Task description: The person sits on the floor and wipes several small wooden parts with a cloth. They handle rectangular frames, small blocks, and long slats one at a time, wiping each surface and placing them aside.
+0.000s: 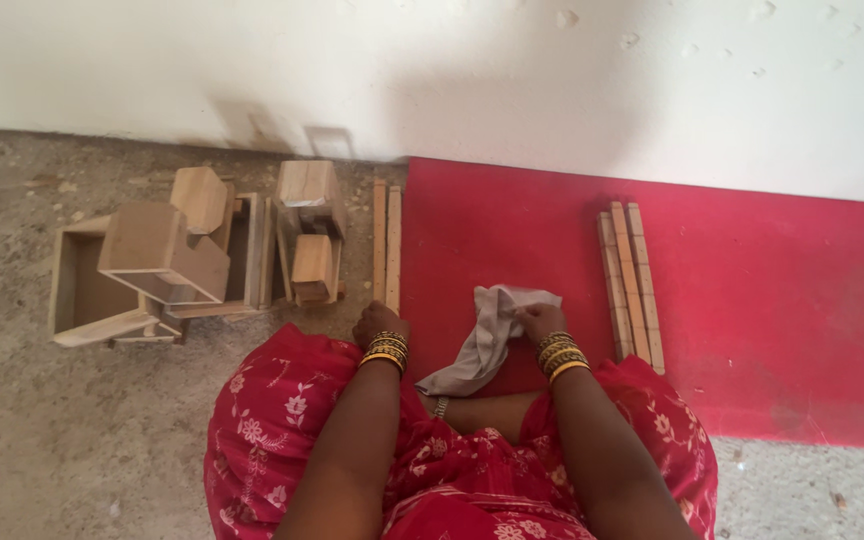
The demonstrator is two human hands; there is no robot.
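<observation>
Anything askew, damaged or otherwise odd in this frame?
Mostly the heap of wooden boxes on the concrete floor: they lie tipped and jumbled over one another, not stacked. The wooden strips on the red mat lie tidy. The right hand holds a grey cloth.

The fingers of the left hand (376, 324) curl under and are hidden. The grey cloth (487, 338) covers the right hand (537, 320) fingertips (grip detail indeterminate). Both forearms are cut off by the lower edge.

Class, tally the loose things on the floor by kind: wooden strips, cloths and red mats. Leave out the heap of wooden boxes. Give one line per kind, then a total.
Wooden strips: 5, two beside the mat's left edge, three on it
Grey cloth: 1
Red mat: 1
Total: 7
</observation>
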